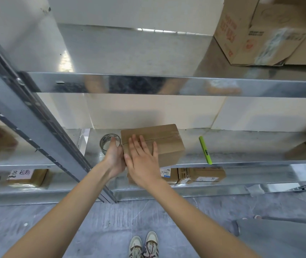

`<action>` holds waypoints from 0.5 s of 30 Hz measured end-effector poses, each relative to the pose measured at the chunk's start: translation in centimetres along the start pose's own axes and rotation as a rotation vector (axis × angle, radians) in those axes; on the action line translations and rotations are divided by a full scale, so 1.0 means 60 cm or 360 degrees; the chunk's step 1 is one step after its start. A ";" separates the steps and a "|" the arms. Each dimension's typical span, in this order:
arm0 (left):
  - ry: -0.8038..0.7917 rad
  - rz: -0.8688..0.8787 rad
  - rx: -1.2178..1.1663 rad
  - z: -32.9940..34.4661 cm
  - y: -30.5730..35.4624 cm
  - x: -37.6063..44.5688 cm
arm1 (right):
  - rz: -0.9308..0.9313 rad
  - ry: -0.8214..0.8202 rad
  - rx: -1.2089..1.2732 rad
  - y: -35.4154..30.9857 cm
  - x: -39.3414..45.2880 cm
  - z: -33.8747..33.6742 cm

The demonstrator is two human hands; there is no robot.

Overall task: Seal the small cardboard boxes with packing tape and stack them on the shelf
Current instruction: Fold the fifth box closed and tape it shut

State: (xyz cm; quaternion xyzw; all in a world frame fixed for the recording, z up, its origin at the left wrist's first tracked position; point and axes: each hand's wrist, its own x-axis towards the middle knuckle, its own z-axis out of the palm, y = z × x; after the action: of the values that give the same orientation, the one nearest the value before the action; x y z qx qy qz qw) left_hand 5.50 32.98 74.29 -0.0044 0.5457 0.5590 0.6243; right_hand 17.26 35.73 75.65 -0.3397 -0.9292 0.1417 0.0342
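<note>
Box (159, 144) on the middle shelf (241, 146): I judge it light and stiff. My right hand (143, 161) presses it, fingers spread; left hand (114, 155) braces its side, fingers straight.

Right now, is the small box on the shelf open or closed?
Closed. The small box has flaps down flat with clear tape along the top seam; the right hand lies flat on it.

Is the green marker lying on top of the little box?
No, the green marker lies on the metal shelf, apart from the small cardboard box and to its right.
</note>
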 end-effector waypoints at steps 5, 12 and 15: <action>-0.0029 -0.0016 -0.0019 0.003 0.003 0.005 | -0.0085 -0.0112 0.0054 0.003 0.002 -0.018; 0.0180 -0.0059 0.0204 -0.001 0.036 -0.007 | 0.0799 0.0523 0.0912 0.152 0.020 -0.093; 0.0100 -0.0100 0.0087 -0.003 0.044 -0.009 | 0.1096 -0.0042 0.1284 0.194 0.028 -0.114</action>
State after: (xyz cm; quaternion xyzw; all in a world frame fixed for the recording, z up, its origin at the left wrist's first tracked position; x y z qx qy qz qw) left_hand 3.64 33.48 76.19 -0.0219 0.5797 0.5235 0.6240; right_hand 24.32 46.93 78.80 -0.5832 -0.6358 0.4953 0.1019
